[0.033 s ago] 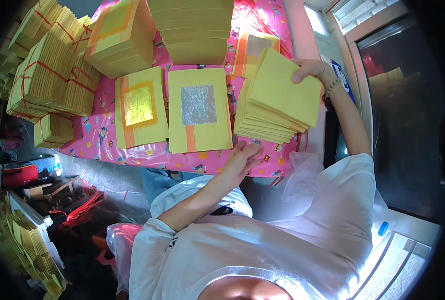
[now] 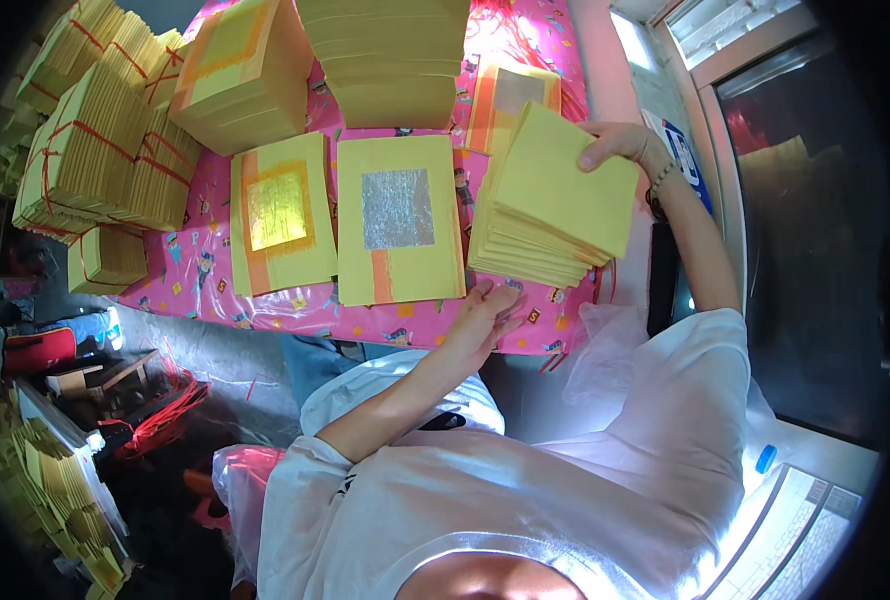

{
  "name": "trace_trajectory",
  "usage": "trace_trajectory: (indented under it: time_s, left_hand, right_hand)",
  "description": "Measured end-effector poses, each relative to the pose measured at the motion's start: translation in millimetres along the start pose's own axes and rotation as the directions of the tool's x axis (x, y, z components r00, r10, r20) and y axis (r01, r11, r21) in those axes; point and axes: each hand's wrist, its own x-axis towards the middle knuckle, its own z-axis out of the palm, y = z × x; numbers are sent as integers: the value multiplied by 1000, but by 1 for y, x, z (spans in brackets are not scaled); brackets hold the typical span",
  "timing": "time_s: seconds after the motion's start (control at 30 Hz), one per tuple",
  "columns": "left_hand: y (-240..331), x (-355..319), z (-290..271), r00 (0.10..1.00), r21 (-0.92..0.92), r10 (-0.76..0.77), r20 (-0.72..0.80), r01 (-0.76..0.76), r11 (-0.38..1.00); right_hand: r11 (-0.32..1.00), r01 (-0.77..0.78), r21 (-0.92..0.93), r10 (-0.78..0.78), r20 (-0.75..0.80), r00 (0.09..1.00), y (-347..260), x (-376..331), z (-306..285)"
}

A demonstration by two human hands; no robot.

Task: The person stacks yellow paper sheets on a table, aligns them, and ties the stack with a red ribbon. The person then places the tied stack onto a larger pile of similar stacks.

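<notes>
My right hand [image 2: 615, 148] grips the far right corner of a thick sheaf of yellow joss paper [image 2: 565, 185], thumb on top and fingers underneath. The sheaf lies askew, its plain side up, over more fanned yellow sheets at the table's right. Near the front edge, my left hand [image 2: 487, 310] rests with loosely bent fingers apart, holding nothing. Just beyond it lies a joss paper pile with a silver foil square [image 2: 397, 208]. Left of that is a pile with a gold foil square [image 2: 278, 208]. Both foil squares sit beside orange stripes.
Tall joss paper stacks [image 2: 385, 65] stand at the back of the pink patterned tablecloth [image 2: 365, 322]. Bundles tied with red string [image 2: 90, 150] are heaped at the left. A window frame [image 2: 710, 75] borders the right side. Red string [image 2: 170, 420] lies below left.
My right hand and the sheaf's upper part have shifted very slightly left. My left hand stays where it was.
</notes>
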Motion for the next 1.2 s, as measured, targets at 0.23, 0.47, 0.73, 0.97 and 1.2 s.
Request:
trace_trajectory:
  time_s: [0.23, 0.47, 0.73, 0.97, 1.2]
  left_hand:
    - [-7, 8, 3, 998, -169, 57, -16, -59, 984]
    - [-19, 17, 17, 974, -217, 219, -48, -225, 950]
    - [-15, 34, 29, 977, -235, 179, -115, -202, 951]
    - [5, 22, 45, 961, -116, 276, -25, -277, 954]
    - [75, -17, 42, 848, 211, 529, 32, -524, 826]
  right_hand:
    - [989, -118, -89, 113, -59, 992, 9, 9, 10]
    - [991, -125, -58, 126, 21, 992, 14, 15, -11]
    - [982, -121, 145, 132, -66, 989, 33, 17, -32]
    - [967, -80, 242, 111, -120, 987, 27, 6, -34]
    - [969, 178, 170, -140, -211, 967, -39, -21, 13]
